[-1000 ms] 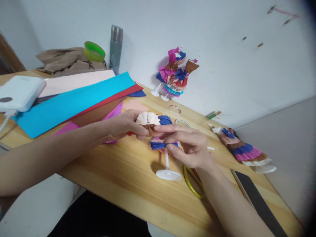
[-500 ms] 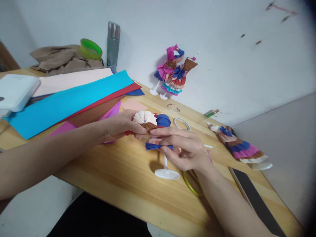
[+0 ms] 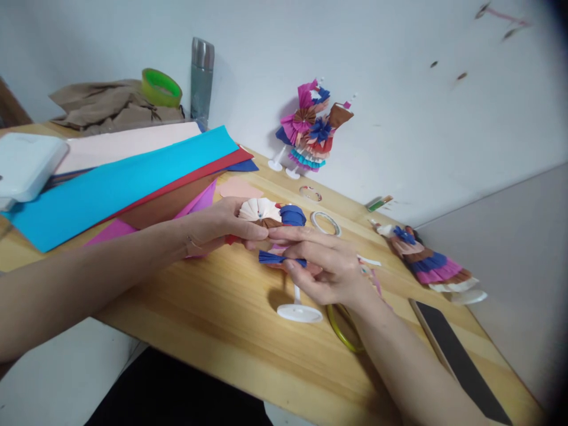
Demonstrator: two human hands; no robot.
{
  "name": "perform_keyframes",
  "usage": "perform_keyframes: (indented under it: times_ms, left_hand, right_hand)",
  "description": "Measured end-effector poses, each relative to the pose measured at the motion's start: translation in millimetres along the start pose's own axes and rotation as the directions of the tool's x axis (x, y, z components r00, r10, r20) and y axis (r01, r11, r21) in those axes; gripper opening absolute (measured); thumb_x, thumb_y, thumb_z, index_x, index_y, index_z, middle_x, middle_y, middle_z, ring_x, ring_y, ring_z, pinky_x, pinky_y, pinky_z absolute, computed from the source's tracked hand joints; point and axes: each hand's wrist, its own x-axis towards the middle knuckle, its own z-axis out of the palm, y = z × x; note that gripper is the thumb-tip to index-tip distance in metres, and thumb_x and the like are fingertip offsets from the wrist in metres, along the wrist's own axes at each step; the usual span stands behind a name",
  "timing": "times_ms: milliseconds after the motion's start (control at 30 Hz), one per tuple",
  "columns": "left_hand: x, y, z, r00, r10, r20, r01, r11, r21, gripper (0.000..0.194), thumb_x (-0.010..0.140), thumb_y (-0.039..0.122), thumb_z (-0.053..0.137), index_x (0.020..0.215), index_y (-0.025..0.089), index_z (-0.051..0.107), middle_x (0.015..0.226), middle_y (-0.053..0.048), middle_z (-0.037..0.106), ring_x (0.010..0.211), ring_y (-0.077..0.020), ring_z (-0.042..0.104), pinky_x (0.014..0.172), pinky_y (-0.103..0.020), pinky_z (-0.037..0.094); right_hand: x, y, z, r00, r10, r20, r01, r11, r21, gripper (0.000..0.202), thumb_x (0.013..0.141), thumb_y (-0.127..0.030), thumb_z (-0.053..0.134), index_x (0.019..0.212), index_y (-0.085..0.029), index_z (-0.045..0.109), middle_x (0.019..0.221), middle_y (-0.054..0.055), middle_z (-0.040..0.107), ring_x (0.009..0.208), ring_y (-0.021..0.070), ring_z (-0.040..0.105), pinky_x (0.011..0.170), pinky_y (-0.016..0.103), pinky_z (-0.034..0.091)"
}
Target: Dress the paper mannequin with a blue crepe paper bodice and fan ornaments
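— What are the fingers holding?
— The right hand's (image 3: 332,266) fingers are pinching a blue pleated strip (image 3: 271,257), covering its middle; the left hand (image 3: 226,222) is grasping the paper dress (image 3: 293,215) just beside them, its palm hidden.
— And below?
— A white stand (image 3: 299,313) is showing under the right fingers. Its yellow neighbour, a ring (image 3: 336,332), is disappearing behind the wrist.
— Farther off?
— Left of the fingers, coloured sheets (image 3: 119,183) are spreading; a white box (image 3: 33,163) is running out of view. Beyond the fingers, two paper-dressed figures (image 3: 305,121) are overlapping.
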Motion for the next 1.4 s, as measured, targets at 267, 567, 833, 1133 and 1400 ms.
perform_keyframes:
  times_ms: [267,567,833,1133,1400]
  left_hand:
    - [0.3,-0.6,2.2,1.0,-0.006,-0.027,0.008,0.999,0.049,0.025,0.058,0.008,0.072,0.08,0.014,0.063,0.067,0.002,0.062,0.058,-0.0095,0.052,0.052,-0.022,0.036]
    - [0.4,0.4,3.6,0.998,-0.058,-0.033,0.061,0.993,0.096,0.03,0.052,0.008,0.069,0.082,0.014,0.065,0.069,0.002,0.059,0.063,-0.0109,0.049,0.056,-0.023,0.035]
    - [-0.2,-0.3,3.2,0.996,-0.078,-0.031,0.082,0.988,0.127,0.031,0.052,0.007,0.068,0.082,0.013,0.066,0.071,0.001,0.06,0.067,-0.0122,0.051,0.061,-0.024,0.039]
    - [0.4,1.1,4.6,0.994,-0.092,-0.052,0.098,0.986,0.134,0.028,0.051,0.006,0.067,0.077,0.014,0.066,0.07,0.002,0.061,0.068,-0.0125,0.052,0.061,-0.024,0.04]
    - [0.5,-1.2,2.6,0.993,-0.115,-0.041,0.121,0.972,0.202,0.027,0.051,0.009,0.067,0.078,0.013,0.065,0.066,0.003,0.058,0.064,-0.0116,0.05,0.059,-0.024,0.037]
  right_hand:
    - [-1.0,1.0,-1.3,0.999,0.041,-0.013,-0.04,0.996,0.08,0.014,0.084,-0.007,0.055,0.082,-0.019,0.063,0.105,0.013,0.075,0.093,0.0178,0.074,0.079,0.029,0.062]
    - [-0.1,0.3,-2.4,0.999,0.051,0.014,-0.053,0.989,0.137,0.014,0.086,-0.009,0.056,0.081,-0.02,0.063,0.102,0.01,0.076,0.09,0.016,0.074,0.079,0.026,0.062]
    - [-0.1,1.3,-0.3,0.999,0.038,0.025,-0.042,0.985,0.17,0.013,0.086,-0.008,0.056,0.081,-0.019,0.063,0.099,0.011,0.075,0.088,0.0153,0.074,0.079,0.026,0.061]
    - [-0.9,1.7,0.6,0.999,0.025,0.038,-0.031,0.986,0.165,0.014,0.084,-0.006,0.057,0.08,-0.019,0.062,0.098,0.012,0.075,0.084,0.0144,0.074,0.076,0.024,0.061]
    - [-0.7,0.4,0.0,0.999,0.008,0.05,-0.014,0.992,0.125,0.013,0.084,-0.005,0.057,0.079,-0.017,0.062,0.097,0.012,0.076,0.082,0.0135,0.073,0.073,0.022,0.06]
